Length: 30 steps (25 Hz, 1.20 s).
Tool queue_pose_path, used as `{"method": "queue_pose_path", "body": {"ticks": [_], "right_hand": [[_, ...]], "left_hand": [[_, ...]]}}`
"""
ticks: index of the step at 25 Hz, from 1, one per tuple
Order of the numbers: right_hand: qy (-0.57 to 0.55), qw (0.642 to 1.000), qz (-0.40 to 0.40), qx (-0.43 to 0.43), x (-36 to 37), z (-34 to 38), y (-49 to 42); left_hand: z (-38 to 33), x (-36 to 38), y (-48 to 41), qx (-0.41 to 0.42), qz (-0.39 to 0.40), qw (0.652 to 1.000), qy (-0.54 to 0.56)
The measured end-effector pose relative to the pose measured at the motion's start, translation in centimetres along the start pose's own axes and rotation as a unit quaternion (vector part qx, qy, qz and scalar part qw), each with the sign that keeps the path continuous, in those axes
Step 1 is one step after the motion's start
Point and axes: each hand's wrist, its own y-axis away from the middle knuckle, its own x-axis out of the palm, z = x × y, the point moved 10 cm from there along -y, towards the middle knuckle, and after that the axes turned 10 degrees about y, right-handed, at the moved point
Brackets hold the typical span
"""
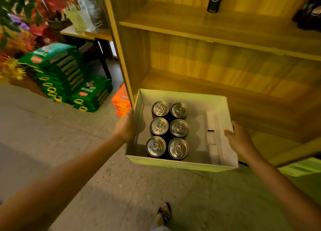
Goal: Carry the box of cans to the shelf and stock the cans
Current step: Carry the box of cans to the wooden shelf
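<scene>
Here, a person holds an open white cardboard box [182, 164] in front of a wooden shelf unit [225, 39], the left hand [126, 128] clamped on the box's left wall and the right hand [238, 139] gripping its right wall. The fingers of both hands are hidden under or behind the cardboard. Six dark cans [169, 129] stand upright in the left half of the box, in three rows of two, their round silver tops and pull tabs facing the camera; their labels cannot be read from above. The box's long axis runs left to right, with its far edge near the shelf's lower boards. On the upper board, a dark cola can [215, 0] stands upright, its top cut off by the frame; a dark bundle [309, 13] at the right edge is too blurred to identify. Green glossy packages [59, 70] are stacked on the speckled floor [86, 178] at left, beside orange packs [121, 100]. A sandalled foot [163, 213] shows below.
</scene>
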Motion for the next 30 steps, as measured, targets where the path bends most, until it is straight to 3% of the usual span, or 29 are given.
{"method": "queue_pose_path", "body": {"ticks": [4, 7, 18, 23, 30], "right_hand": [[-0.009, 0.997, -0.017, 0.081, 5.9, -4.9, -2.2], [-0.012, 0.991, -0.026, 0.132, 10.5, -8.4, -3.0], [0.019, 0.968, -0.036, 0.249, 33.2, -24.1, -5.9], [0.011, 0.970, -0.024, 0.241, 45.4, -31.5, -9.9], [-0.012, 0.979, -0.010, 0.202, 59.4, -38.3, -17.3]], "left_hand": [[4.8, 5.7, -6.2, -0.025, 0.057, 0.998, -0.026], [8.9, 10.8, -9.5, -0.036, 0.104, 0.994, 0.017], [28.9, 28.9, -18.4, -0.055, 0.171, 0.984, -0.005], [39.8, 37.5, -24.2, -0.051, 0.177, 0.982, -0.043], [49.4, 45.6, -32.7, -0.027, 0.164, 0.985, -0.048]]}}
